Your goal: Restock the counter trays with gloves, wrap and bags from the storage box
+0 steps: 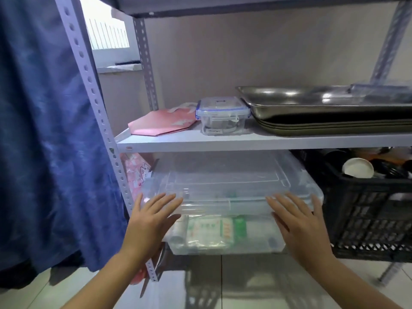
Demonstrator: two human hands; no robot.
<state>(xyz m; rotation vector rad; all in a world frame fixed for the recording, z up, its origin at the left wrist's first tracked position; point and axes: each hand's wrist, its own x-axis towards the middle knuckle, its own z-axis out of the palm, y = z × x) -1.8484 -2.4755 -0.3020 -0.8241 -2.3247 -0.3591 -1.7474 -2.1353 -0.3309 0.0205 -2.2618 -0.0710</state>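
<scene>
1. The storage box (pixel 225 197), clear plastic with a clear lid, sits on the lower shelf of a grey metal rack (pixel 223 141), towards its left end, with its front end jutting past the shelf's front edge.
2. Through the box's front wall show packets (pixel 209 233) in white wrapping with green and red print, a roll-like white item at the left and a green-labelled pack to the right; what each holds cannot be read.
3. The left hand (pixel 151 221) lies flat with fingers spread over the box's front left corner, palm against the lid's rim and front wall.
4. The right hand (pixel 298 221) is likewise spread open over the front right corner, fingers on the lid, thumb near the right edge. Neither hand is curled around anything.
5. Just right of the box on the same shelf stands a black slatted crate (pixel 367 217) holding a white cup (pixel 357 167) and dark items too dim to tell.
6. On the upper shelf, at the left end, lies a flat pink bag (pixel 160 124); beside it a small clear clip-lid container (pixel 223 115) with blue seals, contents unclear.
7. At the right end is a stack of steel trays (pixel 323 112), the top one with a clear lid-like piece at its far right corner.
8. A blue curtain (pixel 44 130) hangs left of the rack.
</scene>
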